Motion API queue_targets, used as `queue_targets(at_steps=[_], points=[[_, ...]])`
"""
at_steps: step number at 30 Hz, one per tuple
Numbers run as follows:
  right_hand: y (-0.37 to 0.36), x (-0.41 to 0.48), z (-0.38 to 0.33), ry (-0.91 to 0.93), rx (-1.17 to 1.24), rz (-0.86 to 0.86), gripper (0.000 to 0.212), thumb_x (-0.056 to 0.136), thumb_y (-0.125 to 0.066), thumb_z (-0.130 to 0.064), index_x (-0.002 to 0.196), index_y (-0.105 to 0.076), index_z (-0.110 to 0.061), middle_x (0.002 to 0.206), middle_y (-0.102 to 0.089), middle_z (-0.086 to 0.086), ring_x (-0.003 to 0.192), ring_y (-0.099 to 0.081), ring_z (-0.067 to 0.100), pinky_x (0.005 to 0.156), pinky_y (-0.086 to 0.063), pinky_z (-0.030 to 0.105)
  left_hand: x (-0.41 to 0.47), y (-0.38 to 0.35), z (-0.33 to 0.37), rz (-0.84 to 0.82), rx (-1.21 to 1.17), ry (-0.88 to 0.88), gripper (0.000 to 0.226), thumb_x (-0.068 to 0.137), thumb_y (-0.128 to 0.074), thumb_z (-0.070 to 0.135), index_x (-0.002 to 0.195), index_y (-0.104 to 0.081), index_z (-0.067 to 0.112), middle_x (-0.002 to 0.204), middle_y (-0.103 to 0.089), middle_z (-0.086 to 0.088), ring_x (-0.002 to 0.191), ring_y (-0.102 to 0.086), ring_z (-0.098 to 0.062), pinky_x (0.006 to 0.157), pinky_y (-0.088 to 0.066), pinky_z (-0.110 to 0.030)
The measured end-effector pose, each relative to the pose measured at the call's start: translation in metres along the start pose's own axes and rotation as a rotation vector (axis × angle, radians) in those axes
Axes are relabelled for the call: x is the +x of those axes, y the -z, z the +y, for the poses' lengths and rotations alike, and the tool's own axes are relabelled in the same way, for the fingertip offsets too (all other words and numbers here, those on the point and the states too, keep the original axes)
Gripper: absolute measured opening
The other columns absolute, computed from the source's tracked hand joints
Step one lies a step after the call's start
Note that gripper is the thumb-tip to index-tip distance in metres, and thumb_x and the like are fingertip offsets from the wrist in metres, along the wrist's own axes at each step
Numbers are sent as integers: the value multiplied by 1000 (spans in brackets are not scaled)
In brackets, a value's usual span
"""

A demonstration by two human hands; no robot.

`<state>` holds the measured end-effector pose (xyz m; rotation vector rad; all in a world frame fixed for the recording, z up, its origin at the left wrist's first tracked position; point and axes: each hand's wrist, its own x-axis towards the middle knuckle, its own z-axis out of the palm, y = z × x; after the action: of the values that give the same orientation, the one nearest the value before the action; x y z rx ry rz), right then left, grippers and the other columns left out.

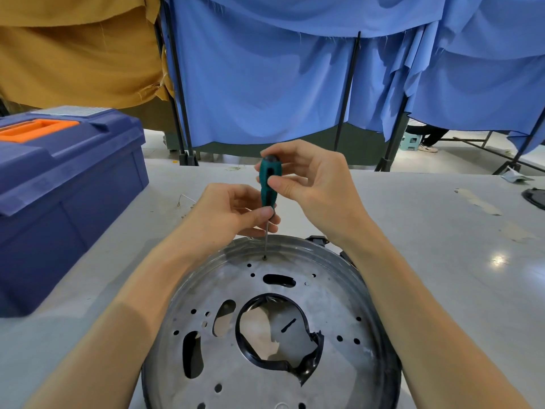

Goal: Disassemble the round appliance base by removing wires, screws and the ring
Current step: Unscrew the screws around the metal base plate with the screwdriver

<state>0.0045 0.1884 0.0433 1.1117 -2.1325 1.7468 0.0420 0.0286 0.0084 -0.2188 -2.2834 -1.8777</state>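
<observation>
Round base just below L hand & R hand, fingers tight round upright screwdriver.

Appliance base bottom edge cropped

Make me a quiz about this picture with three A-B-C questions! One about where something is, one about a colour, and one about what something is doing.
1. Where does the blue toolbox sit?
A. left of the round appliance base
B. right of it
C. on top of it

2. What colour is the handle of the screwdriver?
A. red
B. teal
C. yellow

3. How is the screwdriver held?
A. lying flat
B. by one hand only
C. upright, by both hands

Answers:
1 A, the toolbox stands off to the base's left.
2 B, the handle is teal with a dark cap.
3 C, the left hand pinches its lower end and the right hand pinches higher up, with the tip down near the base's far rim.
</observation>
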Motion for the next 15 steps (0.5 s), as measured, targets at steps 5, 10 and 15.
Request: queue_targets(at_steps=[5,10,15], points=[[-3,-1,0,34,-97,1,29,82,-75,-12,109,-70,-18,102,-66,3,92,-61,15,81,-56,30,0,0,2,28,-12,-7,39,69,-76,16,104,-61,5,79,-73,-13,76,-73,-31,69,-61,-35],[0,1,0,14,-32,38,39,82,-72,-1,118,-65,-15,96,-64,-3,87,-62,13,82,-56,30,0,1,0,-41,12,4,15,88,-62,3,102,-67,7,88,-76,-9,84,-74,-24,74,-60,-30],[-3,-1,-1,49,-85,-2,31,78,-79,-14,107,-69,-20,102,-66,3,89,-62,13,78,-56,25,1,-2,-1,49,62,-27,43,62,-79,26,99,-66,7,82,-74,-14,75,-74,-27,70,-61,-33]])
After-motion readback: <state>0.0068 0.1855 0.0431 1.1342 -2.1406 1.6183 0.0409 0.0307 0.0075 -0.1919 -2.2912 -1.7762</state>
